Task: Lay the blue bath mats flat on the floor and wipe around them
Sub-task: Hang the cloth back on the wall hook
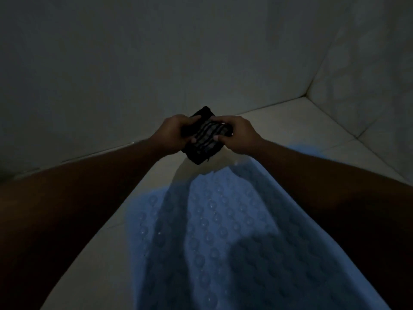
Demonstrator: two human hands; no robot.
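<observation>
Both your left hand point(172, 135) and right hand point(237, 136) pinch a dark striped folded cloth point(204, 136), seemingly readying it for wiping, above the far end of the blue bumpy bath mat point(223, 231) lying flat on the pale tiled floor point(301, 121).

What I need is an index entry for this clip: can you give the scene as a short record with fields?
light: dim
floor: pale tiles, meeting the walls in a corner
blue bath mat: spread on the floor under the arms, circle pattern
dark cloth: folded, wavy pale stripes, held above the floor
left hand: grips the cloth's left side
right hand: grips its right side
</observation>
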